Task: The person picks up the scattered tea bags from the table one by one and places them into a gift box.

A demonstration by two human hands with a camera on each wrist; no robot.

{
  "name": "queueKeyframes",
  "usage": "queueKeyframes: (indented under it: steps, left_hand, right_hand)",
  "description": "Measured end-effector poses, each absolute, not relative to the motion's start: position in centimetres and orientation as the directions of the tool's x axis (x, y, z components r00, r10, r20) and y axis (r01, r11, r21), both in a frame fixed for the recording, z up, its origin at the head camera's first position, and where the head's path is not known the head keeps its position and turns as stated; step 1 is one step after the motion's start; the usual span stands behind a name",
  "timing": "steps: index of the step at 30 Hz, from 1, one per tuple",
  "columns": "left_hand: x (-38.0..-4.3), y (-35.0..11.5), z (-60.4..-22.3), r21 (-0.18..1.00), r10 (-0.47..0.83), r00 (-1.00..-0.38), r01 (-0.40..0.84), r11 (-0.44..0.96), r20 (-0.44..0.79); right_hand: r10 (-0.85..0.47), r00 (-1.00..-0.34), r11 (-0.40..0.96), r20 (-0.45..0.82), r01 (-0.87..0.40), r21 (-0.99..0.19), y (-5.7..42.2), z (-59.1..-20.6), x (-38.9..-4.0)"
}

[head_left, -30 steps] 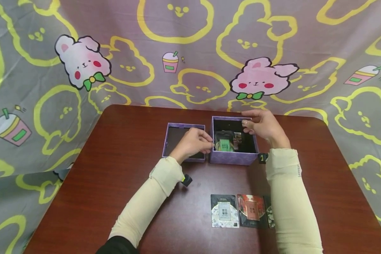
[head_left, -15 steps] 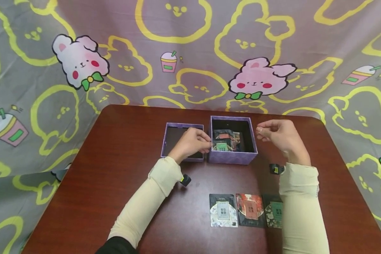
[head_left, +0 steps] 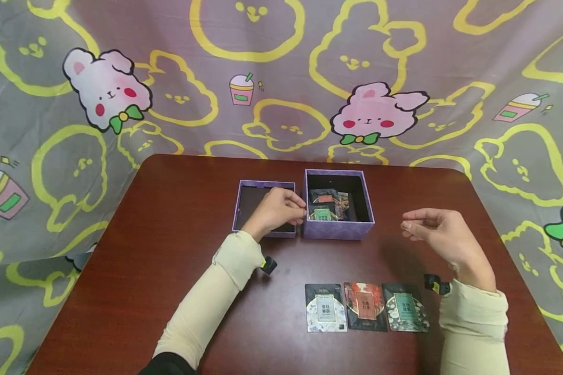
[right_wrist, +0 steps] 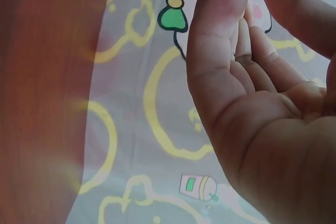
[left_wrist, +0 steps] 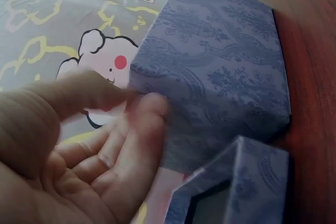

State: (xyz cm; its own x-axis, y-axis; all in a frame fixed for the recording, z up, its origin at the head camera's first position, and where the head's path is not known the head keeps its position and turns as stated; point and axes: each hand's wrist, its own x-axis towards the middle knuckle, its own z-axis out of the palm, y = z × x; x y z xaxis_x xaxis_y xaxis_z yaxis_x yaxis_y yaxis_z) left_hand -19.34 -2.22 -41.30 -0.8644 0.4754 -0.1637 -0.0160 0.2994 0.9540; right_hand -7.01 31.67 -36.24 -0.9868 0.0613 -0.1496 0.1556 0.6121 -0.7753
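Observation:
My left hand point(head_left: 278, 208) is at the left rim of a deep purple box point(head_left: 338, 229), its thumb and forefinger pinching the box's edge. In the left wrist view, the fingertips of the left hand point(left_wrist: 110, 150) overlap the patterned outer wall of the box point(left_wrist: 220, 61). Inside the box lie several flat sachets, among them one with a green label point(head_left: 322, 214) and one with a red label point(head_left: 325, 198). My right hand point(head_left: 443, 237) hovers over the table right of the box, fingers loosely bent, holding nothing.
A shallow purple box lid point(head_left: 245, 208), dark inside, lies left of the box, partly under my left hand. In front, a row holds a white sachet point(head_left: 326, 310), a red sachet point(head_left: 365, 308) and a green sachet point(head_left: 405, 308). A cartoon-printed cloth point(head_left: 286, 67) hangs behind the table.
My right hand has left the box's inside and moved right and toward me, uncovering the green sachet in the row. The green-labelled sachet in the box now sits lower. My left hand stays at the rim.

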Motion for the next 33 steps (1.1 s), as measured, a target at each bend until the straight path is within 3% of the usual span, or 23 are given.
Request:
queueKeyframes:
  steps: [7,33]
  left_hand:
    - [-19.5,-2.6,-41.3,0.956,0.472,-0.854,-0.092,0.278,-0.220]
    - [-19.9,-1.6,-40.6,0.940,0.458,-0.868,-0.032,0.340,-0.195]
  right_hand:
    - [0.077,-0.981,0.620,-0.179,0.187,-0.762,32.6,-37.5,-4.9]
    - [0.079,-0.964,0.528,-0.255,0.258,-0.809,34.8,-41.8,-0.9]
